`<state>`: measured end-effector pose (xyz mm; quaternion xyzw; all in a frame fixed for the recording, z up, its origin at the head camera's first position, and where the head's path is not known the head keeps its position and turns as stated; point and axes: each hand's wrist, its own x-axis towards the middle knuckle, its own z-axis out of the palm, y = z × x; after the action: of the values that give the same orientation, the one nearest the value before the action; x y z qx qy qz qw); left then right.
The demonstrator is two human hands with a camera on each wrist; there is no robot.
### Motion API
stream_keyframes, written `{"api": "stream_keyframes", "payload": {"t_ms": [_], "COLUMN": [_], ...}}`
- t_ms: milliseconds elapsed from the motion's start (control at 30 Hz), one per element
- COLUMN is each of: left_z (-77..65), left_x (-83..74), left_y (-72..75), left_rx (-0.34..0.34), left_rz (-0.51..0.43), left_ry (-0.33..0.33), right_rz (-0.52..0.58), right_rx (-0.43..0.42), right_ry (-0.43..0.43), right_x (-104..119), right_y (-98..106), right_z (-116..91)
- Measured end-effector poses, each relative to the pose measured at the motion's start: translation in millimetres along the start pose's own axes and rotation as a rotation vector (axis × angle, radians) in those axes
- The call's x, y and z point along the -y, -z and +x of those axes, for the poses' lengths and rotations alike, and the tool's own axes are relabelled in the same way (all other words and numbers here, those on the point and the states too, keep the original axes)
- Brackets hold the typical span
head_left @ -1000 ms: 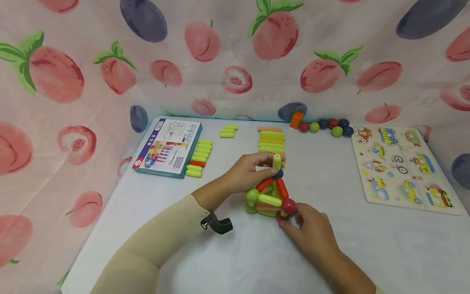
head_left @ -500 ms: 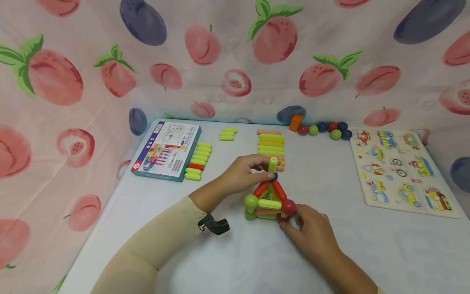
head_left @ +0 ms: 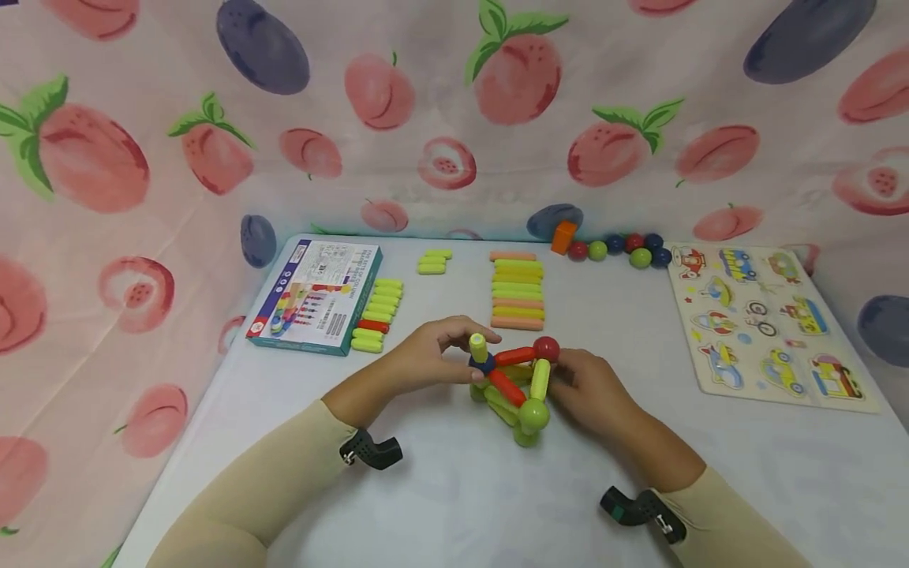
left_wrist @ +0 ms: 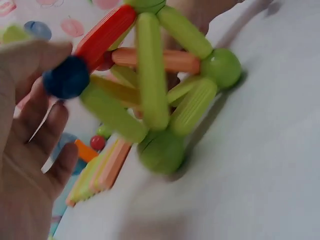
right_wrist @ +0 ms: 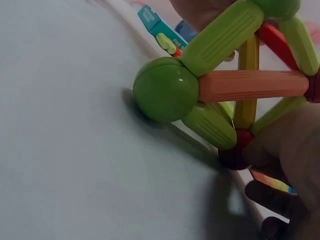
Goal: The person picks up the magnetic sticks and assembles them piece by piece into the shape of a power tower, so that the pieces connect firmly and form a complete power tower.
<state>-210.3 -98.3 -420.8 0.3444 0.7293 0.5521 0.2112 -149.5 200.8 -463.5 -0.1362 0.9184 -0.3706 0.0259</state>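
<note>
Counter (head_left: 454, 497): box (head_left: 312, 296) far L, stick row (head_left: 381, 308) just R of it, along its side. Stick group (head_left: 432, 262) behind & R of that row, nr backdrop (head_left: 398, 181). 2nd stick row (head_left: 517, 290) mid, R of group. Block (head_left: 564, 237) behind it to R, w/ balls (head_left: 634, 243) R of block, running to puzzle board (head_left: 756, 355), far R. Frame (head_left: 508, 388) in front of 2nd stick row, btwn L hand (head_left: 429, 355) & R hand (head_left: 592, 386).

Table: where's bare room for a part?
Bare: between stick row and puzzle board, nearer than the balls; between right hand and that board. Crowded: around the toy frame between left hand and right, and the short sticks beside the box.
</note>
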Motion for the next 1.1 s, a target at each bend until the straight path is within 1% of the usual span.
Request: {"api": "stream_keyframes", "payload": {"t_ms": [67,100,133,167,200,233,267,300,333,367,400,433,467,533,633,733,800,833,900,933,1000,1033,1100], "left_z": [-0.6,0.5,1.8,4.0,7.0,10.7,15.1,19.9,25.2,30.6,36.2,41.1,45.7,53.8,63.4,71.7,73.1,73.0,72.7,71.8,72.2,73.5,77.0], "left_x": [6.7,10.8,14.3,18.4,22.6,26.1,29.6,32.9,35.8,39.3,42.8,45.8,49.6,56.9,65.2,67.4,63.3,58.8,45.6,36.9,17.4,7.5,-9.7], "left_y": [12.5,20.3,29.2,38.1,46.9,55.0,62.5,68.8,74.1,78.4,82.2,84.8,86.7,88.6,88.3,84.5,81.9,79.9,73.6,70.1,59.4,52.6,37.7], "left_rx": [0.068,0.073,0.048,-0.005,-0.081,-0.165,-0.239,-0.298,-0.335,-0.349,-0.346,-0.332,-0.317,-0.302,-0.307,-0.292,-0.271,-0.264,-0.258,-0.256,-0.226,-0.194,-0.103], "left_rz": [-0.073,-0.101,-0.09,-0.052,0.029,0.148,0.293,0.444,0.594,0.724,0.834,0.916,0.984,1.077,1.141,1.181,1.186,1.168,1.071,0.982,0.744,0.609,0.368], "left_ry": [0.004,0.018,0.039,0.067,0.103,0.151,0.203,0.261,0.313,0.35,0.37,0.387,0.399,0.414,0.424,0.404,0.388,0.379,0.337,0.304,0.224,0.187,0.12], "right_rz": [0.029,0.037,0.044,0.046,0.045,0.045,0.049,0.054,0.062,0.066,0.067,0.069,0.071,0.075,0.07,0.065,0.071,0.077,0.083,0.079,0.035,0.001,-0.072], "right_rx": [0.018,0.019,0.016,0.009,0.0,-0.012,-0.025,-0.033,-0.037,-0.039,-0.04,-0.038,-0.036,-0.026,-0.014,-0.007,0.003,0.016,0.042,0.057,0.08,0.086,0.085], "right_ry": [-0.004,-0.02,-0.038,-0.06,-0.084,-0.106,-0.12,-0.128,-0.13,-0.13,-0.127,-0.126,-0.128,-0.14,-0.167,-0.196,-0.219,-0.231,-0.246,-0.257,-0.271,-0.278,-0.293], "right_x": [-1.3,-1.4,-1.5,-1.4,-1.1,-0.8,-0.1,0.6,1.3,1.9,2.9,4.0,4.9,6.6,9.6,13.9,19.5,22.8,30.4,34.9,43.0,46.2,50.6], "right_y": [-1.4,-1.8,-3.0,-3.6,-3.6,-3.2,-2.2,-1.0,0.2,1.3,2.3,3.1,3.5,3.6,3.4,2.8,0.6,-1.2,-4.9,-7.7,-12.4,-14.5,-18.2], "right_z": [4.7,4.6,3.6,1.1,-2.2,-6.1,-9.9,-13.3,-16.3,-18.5,-20.3,-21.7,-22.8,-24.9,-29.8,-39.0,-45.2,-48.2,-54.0,-55.6,-57.9,-58.6,-59.4]}}
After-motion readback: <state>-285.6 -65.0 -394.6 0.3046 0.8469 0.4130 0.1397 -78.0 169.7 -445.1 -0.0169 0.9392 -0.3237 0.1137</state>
